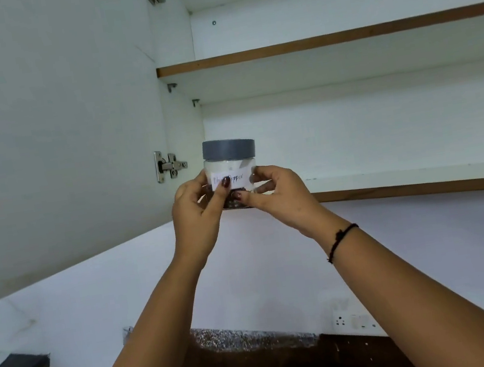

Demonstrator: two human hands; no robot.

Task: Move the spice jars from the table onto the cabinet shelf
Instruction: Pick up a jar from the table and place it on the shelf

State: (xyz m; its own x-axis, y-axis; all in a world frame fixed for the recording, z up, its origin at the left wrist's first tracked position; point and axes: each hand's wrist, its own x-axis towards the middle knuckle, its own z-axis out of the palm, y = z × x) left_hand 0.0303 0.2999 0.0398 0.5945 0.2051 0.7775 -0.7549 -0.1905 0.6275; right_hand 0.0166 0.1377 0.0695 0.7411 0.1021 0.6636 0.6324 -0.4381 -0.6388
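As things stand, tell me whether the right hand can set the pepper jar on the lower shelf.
Probably yes: the right hand and left hand hold the pepper jar at the front edge of the lower shelf, the cabinet door is open, and nothing visible blocks it.

Both bare forearms rise from the near lower edge and converge toward the middle. The left hand (197, 218) wraps the left side of a small clear plastic jar with a grey lid (229, 157), thumb across its front. The right hand (280, 196) grips the right side, thumb low in front and fingers behind. A black thread bracelet (341, 237) circles the right wrist.
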